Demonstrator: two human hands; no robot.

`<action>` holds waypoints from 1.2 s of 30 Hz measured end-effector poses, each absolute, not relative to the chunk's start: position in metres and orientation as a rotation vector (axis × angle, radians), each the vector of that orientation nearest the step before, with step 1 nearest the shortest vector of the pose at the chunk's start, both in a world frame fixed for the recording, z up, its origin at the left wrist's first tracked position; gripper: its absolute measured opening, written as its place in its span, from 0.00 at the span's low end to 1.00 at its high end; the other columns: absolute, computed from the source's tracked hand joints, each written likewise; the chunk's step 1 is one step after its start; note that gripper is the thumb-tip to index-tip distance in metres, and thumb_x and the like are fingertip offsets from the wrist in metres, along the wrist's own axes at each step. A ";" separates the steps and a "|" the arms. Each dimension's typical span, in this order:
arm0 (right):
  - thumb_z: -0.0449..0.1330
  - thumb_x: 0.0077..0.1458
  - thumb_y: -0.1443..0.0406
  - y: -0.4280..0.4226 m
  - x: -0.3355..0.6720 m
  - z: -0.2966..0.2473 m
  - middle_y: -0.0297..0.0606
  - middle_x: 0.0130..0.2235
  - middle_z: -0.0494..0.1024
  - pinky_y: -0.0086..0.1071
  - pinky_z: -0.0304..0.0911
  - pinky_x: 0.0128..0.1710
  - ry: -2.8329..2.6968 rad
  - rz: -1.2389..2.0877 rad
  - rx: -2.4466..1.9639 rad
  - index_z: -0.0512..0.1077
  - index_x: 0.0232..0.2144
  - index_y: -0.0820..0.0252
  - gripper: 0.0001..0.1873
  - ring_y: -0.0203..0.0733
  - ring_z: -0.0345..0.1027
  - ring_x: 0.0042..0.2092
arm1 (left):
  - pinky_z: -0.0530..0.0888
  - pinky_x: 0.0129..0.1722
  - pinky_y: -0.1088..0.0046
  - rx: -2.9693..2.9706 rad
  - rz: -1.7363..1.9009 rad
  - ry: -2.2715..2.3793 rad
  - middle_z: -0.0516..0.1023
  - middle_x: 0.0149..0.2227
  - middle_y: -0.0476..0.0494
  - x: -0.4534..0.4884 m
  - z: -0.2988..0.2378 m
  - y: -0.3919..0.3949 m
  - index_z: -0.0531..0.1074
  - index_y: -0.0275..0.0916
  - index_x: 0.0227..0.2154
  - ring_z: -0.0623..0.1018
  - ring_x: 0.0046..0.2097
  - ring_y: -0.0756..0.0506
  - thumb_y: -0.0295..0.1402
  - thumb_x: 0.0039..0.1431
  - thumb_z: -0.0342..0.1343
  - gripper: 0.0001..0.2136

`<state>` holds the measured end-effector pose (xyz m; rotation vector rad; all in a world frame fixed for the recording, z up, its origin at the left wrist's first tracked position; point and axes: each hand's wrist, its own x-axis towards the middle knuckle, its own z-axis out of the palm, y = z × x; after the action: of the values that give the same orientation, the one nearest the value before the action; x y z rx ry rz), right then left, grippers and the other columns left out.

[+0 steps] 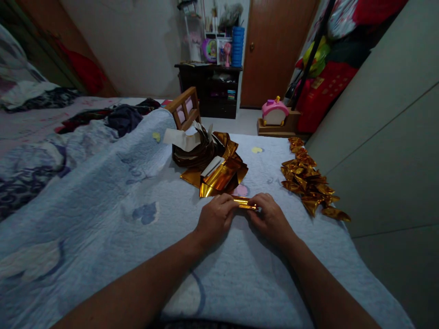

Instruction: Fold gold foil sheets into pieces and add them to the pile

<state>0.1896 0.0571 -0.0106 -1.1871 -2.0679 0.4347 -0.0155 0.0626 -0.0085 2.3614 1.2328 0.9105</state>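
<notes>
Between my two hands is a narrow rolled or folded piece of gold foil paper (244, 203), lying level just above or on the bed cover. My left hand (216, 215) grips its left end with thumb and fingers closed. At the other end, my right hand (269, 215) pinches it the same way. Just beyond my hands lies a loose pile of gold foil sheets (222, 176), some curled up. Behind it sits a curved stack of brown and white paper (192, 151). Over to the right, several folded gold foil pieces (305, 178) lie heaped in a long row.
The blue patterned quilt (137, 246) drapes under everything. A wooden bed rail (183, 107) stands past the paper stack. Dark clothes (123, 119) lie at the left. A pale cabinet (394, 160) borders the right side. A pink toy case (275, 112) stands beyond the bed.
</notes>
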 end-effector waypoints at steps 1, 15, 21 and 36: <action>0.57 0.54 0.72 0.057 0.191 -0.010 0.41 0.37 0.75 0.38 0.62 0.43 -2.031 0.452 -1.204 0.71 0.37 0.58 0.08 0.46 0.66 0.41 | 0.74 0.45 0.68 2.310 0.961 1.187 0.78 0.41 0.42 -0.016 -0.007 0.063 0.78 0.38 0.43 0.77 0.44 0.45 0.25 0.67 0.52 0.10; 0.63 0.52 0.58 0.056 0.188 0.000 0.32 0.30 0.75 0.31 0.62 0.30 -1.410 1.193 -1.219 0.73 0.34 0.56 0.10 0.37 0.65 0.29 | 0.74 0.39 0.71 1.574 1.012 1.088 0.80 0.35 0.44 -0.015 -0.002 0.060 0.77 0.37 0.38 0.78 0.38 0.46 0.35 0.62 0.56 0.08; 0.66 0.49 0.56 0.058 0.188 0.001 0.32 0.29 0.72 0.31 0.60 0.28 -1.284 1.131 -1.293 0.70 0.32 0.57 0.14 0.36 0.64 0.29 | 0.74 0.39 0.72 1.508 1.061 1.067 0.80 0.37 0.43 -0.014 -0.001 0.060 0.77 0.36 0.39 0.79 0.39 0.47 0.35 0.61 0.56 0.09; 0.68 0.48 0.57 0.055 0.186 -0.003 0.31 0.28 0.74 0.31 0.62 0.30 -1.280 1.160 -1.213 0.72 0.29 0.57 0.12 0.37 0.66 0.29 | 0.65 0.25 0.79 1.554 1.016 1.128 0.70 0.24 0.53 -0.011 -0.004 0.055 0.71 0.37 0.33 0.70 0.24 0.53 0.34 0.61 0.56 0.05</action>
<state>0.1857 0.0549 -0.0035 -1.2127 -1.2797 1.1596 -0.0107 0.0551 -0.0038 1.5536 1.1276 1.0159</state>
